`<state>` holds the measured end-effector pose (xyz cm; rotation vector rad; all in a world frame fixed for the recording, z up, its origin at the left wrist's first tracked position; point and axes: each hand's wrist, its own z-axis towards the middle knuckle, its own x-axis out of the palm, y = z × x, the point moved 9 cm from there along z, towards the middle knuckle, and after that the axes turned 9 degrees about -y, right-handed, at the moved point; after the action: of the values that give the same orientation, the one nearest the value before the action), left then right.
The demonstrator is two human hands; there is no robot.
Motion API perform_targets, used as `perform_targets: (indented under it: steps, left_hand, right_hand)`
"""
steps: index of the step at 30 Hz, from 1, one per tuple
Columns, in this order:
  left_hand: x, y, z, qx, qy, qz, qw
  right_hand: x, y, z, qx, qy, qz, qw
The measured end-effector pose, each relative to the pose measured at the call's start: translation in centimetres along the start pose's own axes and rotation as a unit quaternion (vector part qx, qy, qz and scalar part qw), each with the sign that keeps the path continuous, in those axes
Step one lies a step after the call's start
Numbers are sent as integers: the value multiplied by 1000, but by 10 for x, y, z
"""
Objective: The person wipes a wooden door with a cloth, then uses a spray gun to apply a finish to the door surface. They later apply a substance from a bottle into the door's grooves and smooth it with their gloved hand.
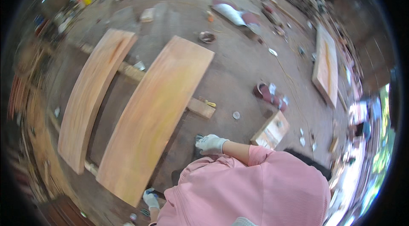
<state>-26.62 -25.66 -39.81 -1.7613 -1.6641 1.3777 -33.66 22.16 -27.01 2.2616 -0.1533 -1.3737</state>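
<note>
A long, pale orange wooden plank (157,111) lies across wooden supports on the dirt floor in front of me. My left hand (150,198), in a white glove, is at the plank's near corner, and I cannot make out whether it grips anything. My right hand (211,144), also in a white glove, is curled over a small dark object (198,140) just right of the plank's near half. My pink sleeve and shirt hide the ground below both hands.
A second plank (91,94) lies parallel on the left, on the same cross beams (201,107). An open wooden box (272,130) stands to the right, with red sandals (268,94), a thick board (326,66), a metal bowl (207,36) and a white sack (230,13) beyond it.
</note>
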Motion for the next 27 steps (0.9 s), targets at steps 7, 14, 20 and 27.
perform_targets:
  steps: [7,14,20,27]
  left_hand:
    - [231,-179,60,214,250,236,914]
    - [308,-291,106,199,337,255,884]
    - [322,-277,148,217,395,371,812]
    - [396,-268,134,359,445,412,709]
  right_hand:
    - [-42,-105,-26,212,-149,66,964]
    - [29,-122,-104,435,-245,226,836]
    - [85,-88,-171,569,-304,335,686]
    - [96,-66,-185,632,-370,295,614]
